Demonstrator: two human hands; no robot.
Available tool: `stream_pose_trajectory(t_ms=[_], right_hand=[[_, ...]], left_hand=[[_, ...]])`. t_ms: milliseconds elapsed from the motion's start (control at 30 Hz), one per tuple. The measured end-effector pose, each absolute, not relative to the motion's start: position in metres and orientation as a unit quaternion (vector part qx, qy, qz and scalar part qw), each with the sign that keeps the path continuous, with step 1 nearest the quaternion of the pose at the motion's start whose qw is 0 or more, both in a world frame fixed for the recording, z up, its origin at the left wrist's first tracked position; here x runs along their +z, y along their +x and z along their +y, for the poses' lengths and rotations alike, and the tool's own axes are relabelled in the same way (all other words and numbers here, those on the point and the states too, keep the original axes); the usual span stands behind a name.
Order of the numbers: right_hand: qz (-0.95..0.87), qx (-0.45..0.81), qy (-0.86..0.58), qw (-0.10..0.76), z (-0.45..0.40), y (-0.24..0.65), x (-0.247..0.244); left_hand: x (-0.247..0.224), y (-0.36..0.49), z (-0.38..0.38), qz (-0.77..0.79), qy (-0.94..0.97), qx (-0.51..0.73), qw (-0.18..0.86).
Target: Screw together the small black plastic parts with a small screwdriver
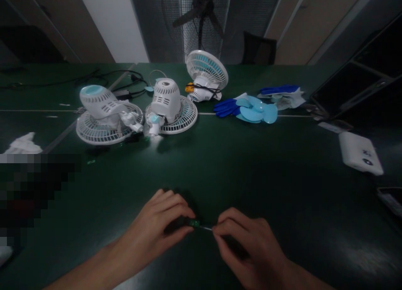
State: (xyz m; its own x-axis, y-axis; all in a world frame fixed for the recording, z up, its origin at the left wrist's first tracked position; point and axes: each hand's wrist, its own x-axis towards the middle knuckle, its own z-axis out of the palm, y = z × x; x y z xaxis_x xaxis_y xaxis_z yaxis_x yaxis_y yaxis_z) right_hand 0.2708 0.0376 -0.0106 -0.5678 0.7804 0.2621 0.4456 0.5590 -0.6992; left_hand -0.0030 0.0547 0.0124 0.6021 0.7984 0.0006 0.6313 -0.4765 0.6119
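Observation:
A small screwdriver with a green see-through handle and thin metal shaft lies between my hands, low in the middle of the view. My left hand pinches its handle between thumb and fingers, partly covering it. At the shaft's far end, my right hand has its thumb and fingertips closed on the metal, so the tip is hidden. Both hands are close to the dark green table.
Beyond my hands lie white fans face down, and another fan tilted. Light-blue fan blades and blue gloves are right of them. A white box stands far right; black cables run behind.

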Motion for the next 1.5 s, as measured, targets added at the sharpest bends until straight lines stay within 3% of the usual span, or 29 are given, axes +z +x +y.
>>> stream_pose_trajectory(t_ms=[867, 1300, 1500], right_hand=[[-0.872, 0.266, -0.338, 0.236, 0.036, 0.264, -0.008], [-0.794, 0.303, -0.404, 0.338, 0.042, 0.265, -0.004], [-0.761, 0.318, -0.424, 0.374, 0.048, 0.265, 0.004]], left_hand=[[0.009, 0.006, 0.046, 0.401, 0.851, 0.147, 0.307], [0.013, 0.005, 0.044, 0.407, 0.838, 0.176, 0.319], [0.024, 0.01, 0.039, 0.296, 0.902, 0.161, 0.27]])
